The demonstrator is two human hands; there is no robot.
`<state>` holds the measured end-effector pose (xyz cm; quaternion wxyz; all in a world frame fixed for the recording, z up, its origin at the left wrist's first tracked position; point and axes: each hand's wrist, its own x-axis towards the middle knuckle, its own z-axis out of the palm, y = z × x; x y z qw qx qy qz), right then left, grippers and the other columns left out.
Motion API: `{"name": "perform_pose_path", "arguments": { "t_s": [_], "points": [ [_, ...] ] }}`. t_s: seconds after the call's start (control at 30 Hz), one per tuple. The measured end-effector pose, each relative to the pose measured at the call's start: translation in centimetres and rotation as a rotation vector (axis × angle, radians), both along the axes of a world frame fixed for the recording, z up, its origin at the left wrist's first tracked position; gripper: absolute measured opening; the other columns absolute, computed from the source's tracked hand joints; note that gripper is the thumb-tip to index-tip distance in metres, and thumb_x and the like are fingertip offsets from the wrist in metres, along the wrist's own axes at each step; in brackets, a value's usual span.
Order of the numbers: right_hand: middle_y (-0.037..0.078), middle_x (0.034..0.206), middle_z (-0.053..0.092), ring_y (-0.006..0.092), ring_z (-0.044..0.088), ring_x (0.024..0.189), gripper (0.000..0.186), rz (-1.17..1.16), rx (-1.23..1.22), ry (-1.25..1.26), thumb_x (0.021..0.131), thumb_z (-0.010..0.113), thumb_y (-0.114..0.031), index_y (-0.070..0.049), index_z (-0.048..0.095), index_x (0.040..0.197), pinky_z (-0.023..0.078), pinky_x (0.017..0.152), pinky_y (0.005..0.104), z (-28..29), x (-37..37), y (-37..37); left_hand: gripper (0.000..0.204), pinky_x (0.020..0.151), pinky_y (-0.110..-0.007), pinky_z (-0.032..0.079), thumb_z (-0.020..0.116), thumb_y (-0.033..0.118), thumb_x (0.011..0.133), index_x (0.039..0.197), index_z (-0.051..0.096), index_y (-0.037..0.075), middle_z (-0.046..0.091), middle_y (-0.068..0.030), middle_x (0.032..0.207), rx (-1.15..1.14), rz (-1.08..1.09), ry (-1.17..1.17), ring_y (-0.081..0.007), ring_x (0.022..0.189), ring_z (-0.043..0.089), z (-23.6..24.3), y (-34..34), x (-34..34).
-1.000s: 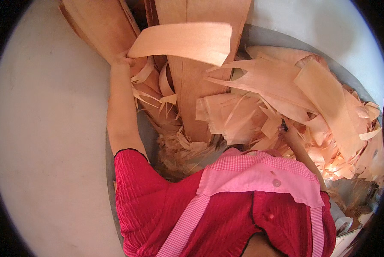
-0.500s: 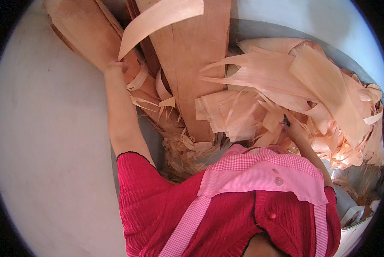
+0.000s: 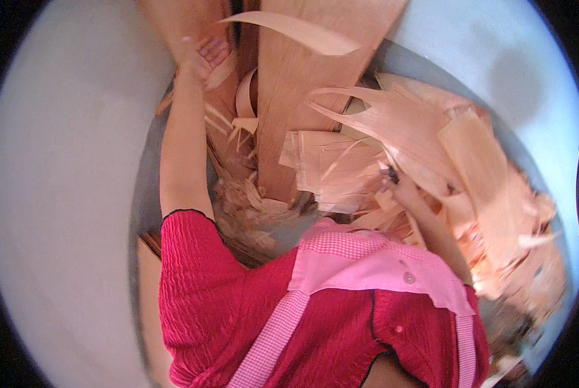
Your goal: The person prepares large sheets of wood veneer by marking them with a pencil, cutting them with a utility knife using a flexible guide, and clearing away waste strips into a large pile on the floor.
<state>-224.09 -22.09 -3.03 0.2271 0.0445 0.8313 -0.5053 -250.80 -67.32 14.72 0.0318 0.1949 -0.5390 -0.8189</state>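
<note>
My left hand (image 3: 207,59) is stretched forward at the upper left with its fingers apart, beside a tall wood veneer sheet (image 3: 196,16). Just right of it, a curled pale veneer strip (image 3: 296,31) hangs in the air in front of a long, smooth stack of veneer (image 3: 315,84), apart from the fingers. My right hand (image 3: 399,187) is closed around a small dark object (image 3: 390,173), whose kind is too small to tell. It is at the edge of a stack of short veneer pieces (image 3: 338,165), below a large split veneer sheet (image 3: 399,123).
A heap of torn veneer scraps (image 3: 509,213) fills the right side. Fine shavings (image 3: 257,200) lie on the floor between my arms. A pale wall (image 3: 63,194) rises at the left, and another wall (image 3: 496,58) stands at the upper right.
My left hand has let go of the curled veneer strip, which has moved right through the air, and its fingers have spread. The view has shifted, and my right hand appears farther left.
</note>
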Motion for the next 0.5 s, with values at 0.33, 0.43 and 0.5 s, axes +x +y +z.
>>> {"name": "perform_pose_path", "arguments": {
  "t_s": [0.33, 0.43, 0.5],
  "points": [
    [0.012, 0.066, 0.06, 0.0169, 0.06, 0.061, 0.013, 0.185, 0.176, 0.064, 0.08, 0.055, -0.011, 0.001, 0.059, 0.082, 0.045, 0.054, 0.0284, 5.6, 2.9, -4.3, 0.033, 0.065, -0.037, 0.048, 0.069, 0.017, 0.069, 0.092, 0.056, -0.003, 0.06, -0.0165, 0.079, -1.142, 0.165, -0.154, -0.0356, 0.073, 0.058, -26.7, -7.4, 7.8],
    [0.008, 0.064, 0.061, 0.0125, 0.058, 0.058, 0.015, 0.033, 0.077, -0.312, 0.081, 0.054, -0.008, 0.003, 0.057, 0.091, 0.044, 0.05, 0.0263, -4.1, 5.3, -2.5, 0.041, 0.07, -0.04, 0.047, 0.07, 0.018, 0.068, 0.096, 0.054, -0.007, 0.06, -0.0239, 0.083, -1.277, 0.33, -0.186, -0.0408, 0.079, 0.057, -28.2, -6.2, 6.4],
    [0.007, 0.065, 0.062, 0.0121, 0.058, 0.057, 0.018, -0.047, 0.04, -0.376, 0.081, 0.055, -0.01, 0.003, 0.057, 0.094, 0.044, 0.049, 0.0254, -4.8, 4.8, -4.4, 0.049, 0.071, -0.04, 0.046, 0.07, 0.022, 0.068, 0.102, 0.05, -0.008, 0.058, -0.0249, 0.088, -1.224, 0.399, -0.22, -0.0389, 0.081, 0.056, -30.7, -5.7, 5.2]
  ]
}}
